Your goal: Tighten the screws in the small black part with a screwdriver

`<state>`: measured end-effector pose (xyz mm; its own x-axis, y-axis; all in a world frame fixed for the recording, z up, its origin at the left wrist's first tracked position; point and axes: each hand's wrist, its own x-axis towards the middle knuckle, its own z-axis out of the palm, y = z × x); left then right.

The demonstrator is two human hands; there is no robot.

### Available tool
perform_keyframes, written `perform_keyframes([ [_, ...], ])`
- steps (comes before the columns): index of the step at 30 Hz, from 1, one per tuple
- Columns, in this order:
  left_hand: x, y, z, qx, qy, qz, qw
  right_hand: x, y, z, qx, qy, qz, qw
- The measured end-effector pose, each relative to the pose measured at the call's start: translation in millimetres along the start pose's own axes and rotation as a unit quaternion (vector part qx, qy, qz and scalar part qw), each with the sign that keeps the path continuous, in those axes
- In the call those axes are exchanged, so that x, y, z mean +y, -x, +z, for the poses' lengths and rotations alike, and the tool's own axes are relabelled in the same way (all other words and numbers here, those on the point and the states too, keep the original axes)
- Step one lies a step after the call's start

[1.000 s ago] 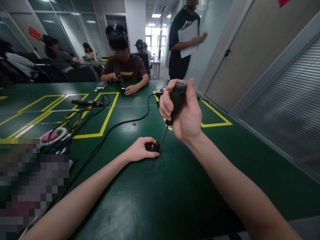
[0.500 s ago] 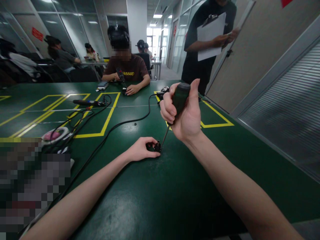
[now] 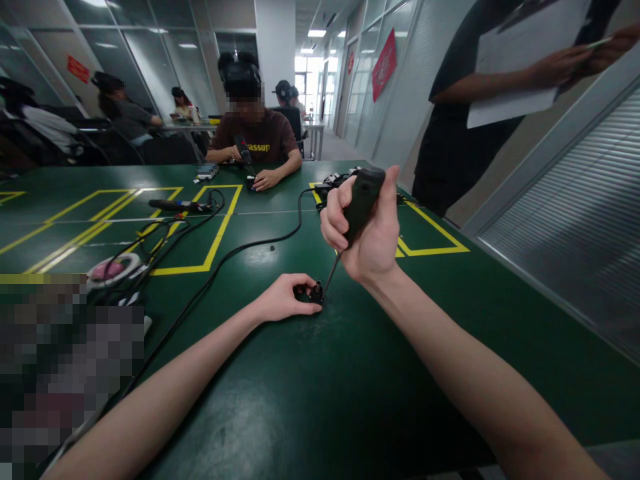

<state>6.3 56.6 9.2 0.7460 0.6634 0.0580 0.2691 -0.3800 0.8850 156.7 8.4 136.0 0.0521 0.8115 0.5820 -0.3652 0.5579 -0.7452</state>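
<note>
My right hand is wrapped round the dark handle of a screwdriver, held at a slant above the table. Its thin metal shaft runs down and left to a small black part with a metal-looking tip standing up. That part rests on the green table, pinched between the thumb and fingers of my left hand. The screwdriver's tip is at the right side of the part; whether it sits in a screw is too small to tell.
A black cable curves across the table on the left. Beyond it lie a dark pen-shaped tool and a tape roll. A co-worker sits opposite with a tool; another person stands at right holding a clipboard.
The standing person with the clipboard has moved right and nearer. The screwdriver's handle has turned slightly in my right hand; my left hand stays on the black part.
</note>
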Motion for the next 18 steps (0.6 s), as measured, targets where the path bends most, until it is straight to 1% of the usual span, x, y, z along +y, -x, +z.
perform_keyframes([
  [3, -1.6, -0.4, 0.6, -0.001, 0.001, 0.001, 1.0, 1.6, -1.0, -0.9, -0.009, -0.02, -0.014, 1.0],
  [7, -2.7, -0.4, 0.7, 0.0, 0.002, 0.002, 1.0, 1.2, -0.1, -1.6, -0.021, -0.064, -0.006, 0.998],
  [10, -1.9, -0.4, 0.0, -0.002, -0.002, 0.001, 1.0, 1.8, 0.5, 0.2, -0.011, -0.094, -0.004, 0.996],
  [15, -1.0, -0.3, -0.2, -0.002, -0.004, 0.0, 1.0, 3.7, -0.1, 3.0, 0.033, -0.091, 0.044, 0.994],
  [18, -1.1, -0.2, 0.1, -0.003, -0.002, -0.001, 1.0, 4.1, 1.5, 3.1, 0.018, -0.112, 0.063, 0.992],
])
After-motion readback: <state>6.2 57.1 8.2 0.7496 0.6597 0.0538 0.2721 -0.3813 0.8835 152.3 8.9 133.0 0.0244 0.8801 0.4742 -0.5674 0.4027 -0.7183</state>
